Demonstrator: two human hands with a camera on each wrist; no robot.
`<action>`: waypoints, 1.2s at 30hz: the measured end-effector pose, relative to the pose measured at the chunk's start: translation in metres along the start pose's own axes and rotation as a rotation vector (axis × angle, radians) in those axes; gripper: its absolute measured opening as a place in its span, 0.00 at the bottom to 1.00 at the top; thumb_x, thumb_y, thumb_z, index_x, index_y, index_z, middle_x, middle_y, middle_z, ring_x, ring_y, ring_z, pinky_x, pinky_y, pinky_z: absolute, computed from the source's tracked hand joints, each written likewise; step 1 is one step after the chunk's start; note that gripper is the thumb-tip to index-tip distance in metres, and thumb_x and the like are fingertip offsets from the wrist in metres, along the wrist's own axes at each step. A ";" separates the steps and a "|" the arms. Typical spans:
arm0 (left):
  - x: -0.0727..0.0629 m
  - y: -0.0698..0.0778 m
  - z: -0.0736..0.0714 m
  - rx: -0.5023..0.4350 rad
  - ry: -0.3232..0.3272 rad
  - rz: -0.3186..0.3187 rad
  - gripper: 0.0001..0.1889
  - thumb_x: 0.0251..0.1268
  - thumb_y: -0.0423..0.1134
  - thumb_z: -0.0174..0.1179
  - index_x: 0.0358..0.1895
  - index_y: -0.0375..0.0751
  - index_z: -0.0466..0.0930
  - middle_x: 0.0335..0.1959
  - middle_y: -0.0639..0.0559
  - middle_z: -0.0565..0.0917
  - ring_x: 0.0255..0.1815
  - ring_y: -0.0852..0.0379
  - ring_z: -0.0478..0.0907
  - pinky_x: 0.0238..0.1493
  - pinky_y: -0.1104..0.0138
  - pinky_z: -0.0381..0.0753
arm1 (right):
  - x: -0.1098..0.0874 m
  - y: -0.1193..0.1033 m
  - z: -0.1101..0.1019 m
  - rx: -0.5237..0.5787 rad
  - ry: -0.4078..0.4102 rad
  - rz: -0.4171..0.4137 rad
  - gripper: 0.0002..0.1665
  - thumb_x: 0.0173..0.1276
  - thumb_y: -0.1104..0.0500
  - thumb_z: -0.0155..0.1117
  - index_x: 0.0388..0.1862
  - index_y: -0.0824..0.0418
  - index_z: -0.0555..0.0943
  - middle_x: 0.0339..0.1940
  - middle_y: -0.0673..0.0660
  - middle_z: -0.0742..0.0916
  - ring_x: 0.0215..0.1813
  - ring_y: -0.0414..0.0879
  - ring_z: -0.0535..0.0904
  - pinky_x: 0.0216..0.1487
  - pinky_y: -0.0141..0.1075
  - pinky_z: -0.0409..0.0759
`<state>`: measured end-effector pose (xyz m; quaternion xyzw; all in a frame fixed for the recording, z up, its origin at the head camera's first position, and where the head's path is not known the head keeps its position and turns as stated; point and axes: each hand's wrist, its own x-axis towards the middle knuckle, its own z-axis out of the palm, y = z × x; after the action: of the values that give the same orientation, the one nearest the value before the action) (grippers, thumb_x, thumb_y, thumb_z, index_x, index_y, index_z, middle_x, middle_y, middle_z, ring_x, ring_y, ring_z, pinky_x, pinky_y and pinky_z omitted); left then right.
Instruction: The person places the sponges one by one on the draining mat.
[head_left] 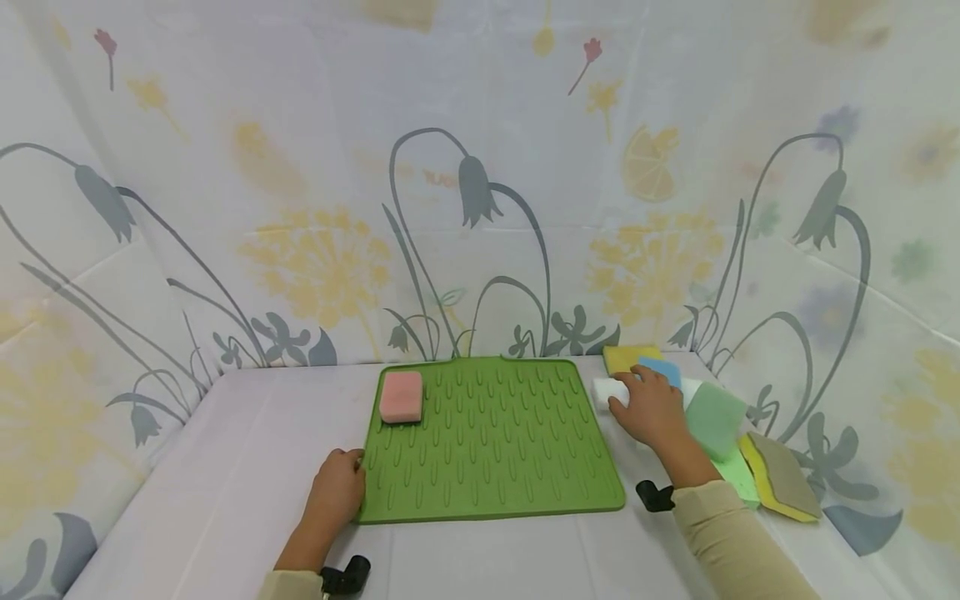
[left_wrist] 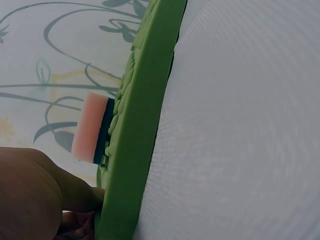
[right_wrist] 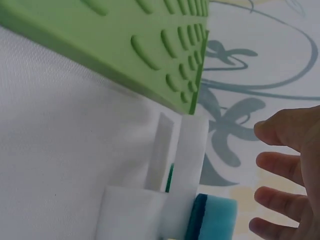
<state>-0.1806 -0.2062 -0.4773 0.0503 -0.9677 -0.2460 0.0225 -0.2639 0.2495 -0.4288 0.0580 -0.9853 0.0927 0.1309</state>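
Observation:
A green silicone mat (head_left: pixel 495 450) with raised ridges lies on the white-covered table. My left hand (head_left: pixel 336 487) holds its left edge; in the left wrist view the thumb or a finger rests against the mat's side and other fingers are partly hidden. On the mat's far left corner sits a pink sponge (head_left: pixel 401 395) with a dark underside (left_wrist: pixel 103 131). Beyond the mat's right edge, my right hand (head_left: pixel 651 410) hovers beside white sponge blocks (right_wrist: pixel 187 155) and a blue sponge (right_wrist: pixel 215 217). Its fingers are spread and apart from them in the right wrist view.
Right of the mat lie a yellow sponge (head_left: pixel 628 357), a pale green cloth-like piece (head_left: pixel 716 421), a brighter green piece (head_left: pixel 741 482) and a yellow-and-grey sponge (head_left: pixel 786 477). A flower-printed curtain (head_left: pixel 480 267) hangs behind the table.

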 end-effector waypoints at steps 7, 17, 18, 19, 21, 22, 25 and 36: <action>-0.001 0.002 -0.001 -0.017 0.001 0.000 0.18 0.67 0.29 0.51 0.56 0.21 0.74 0.43 0.33 0.78 0.40 0.47 0.77 0.41 0.53 0.78 | 0.002 0.010 0.006 0.006 -0.047 0.042 0.29 0.69 0.48 0.55 0.65 0.60 0.73 0.69 0.71 0.69 0.66 0.74 0.64 0.55 0.71 0.65; 0.001 0.000 0.002 -0.010 0.004 -0.011 0.18 0.67 0.29 0.52 0.56 0.22 0.75 0.42 0.35 0.79 0.37 0.50 0.75 0.39 0.55 0.78 | 0.005 0.018 0.003 0.015 -0.099 0.076 0.30 0.70 0.49 0.53 0.67 0.61 0.71 0.71 0.72 0.64 0.68 0.75 0.59 0.56 0.72 0.62; 0.001 -0.001 0.002 -0.010 0.005 -0.009 0.18 0.67 0.29 0.52 0.56 0.22 0.75 0.42 0.35 0.79 0.38 0.50 0.76 0.39 0.54 0.78 | 0.005 0.019 0.004 0.016 -0.107 0.081 0.30 0.70 0.49 0.52 0.67 0.61 0.71 0.71 0.72 0.64 0.68 0.75 0.58 0.56 0.72 0.62; 0.001 -0.001 0.002 -0.010 0.006 -0.009 0.18 0.67 0.29 0.52 0.56 0.21 0.75 0.42 0.35 0.79 0.38 0.50 0.76 0.40 0.54 0.78 | 0.006 0.020 0.004 0.019 -0.113 0.085 0.30 0.70 0.49 0.52 0.68 0.61 0.70 0.71 0.72 0.64 0.69 0.75 0.58 0.56 0.73 0.62; 0.001 -0.001 0.002 -0.009 0.008 -0.007 0.18 0.67 0.29 0.52 0.56 0.21 0.75 0.42 0.35 0.78 0.38 0.49 0.76 0.40 0.54 0.78 | 0.007 0.022 0.004 0.024 -0.123 0.093 0.30 0.70 0.49 0.51 0.68 0.61 0.70 0.71 0.73 0.63 0.69 0.76 0.57 0.56 0.73 0.61; 0.001 -0.001 0.002 -0.009 0.008 -0.006 0.18 0.67 0.29 0.52 0.56 0.21 0.75 0.42 0.35 0.79 0.38 0.49 0.76 0.40 0.54 0.78 | 0.007 0.022 0.004 0.026 -0.125 0.095 0.30 0.70 0.49 0.51 0.67 0.61 0.70 0.71 0.73 0.63 0.69 0.76 0.56 0.56 0.74 0.61; 0.001 -0.001 0.002 -0.010 0.005 -0.010 0.18 0.67 0.29 0.52 0.56 0.21 0.75 0.42 0.35 0.78 0.38 0.50 0.76 0.40 0.54 0.78 | 0.008 0.024 0.005 0.038 -0.131 0.098 0.29 0.71 0.50 0.51 0.67 0.61 0.71 0.71 0.74 0.62 0.69 0.77 0.56 0.54 0.75 0.63; 0.000 0.001 0.001 -0.010 -0.001 -0.022 0.18 0.67 0.30 0.52 0.57 0.22 0.74 0.42 0.36 0.78 0.36 0.51 0.74 0.38 0.56 0.78 | 0.007 0.028 0.010 0.058 -0.123 0.065 0.25 0.71 0.57 0.49 0.65 0.63 0.71 0.69 0.76 0.62 0.68 0.78 0.55 0.50 0.72 0.69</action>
<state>-0.1805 -0.2048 -0.4772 0.0605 -0.9658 -0.2512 0.0198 -0.2768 0.2739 -0.4406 0.0351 -0.9898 0.1217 0.0654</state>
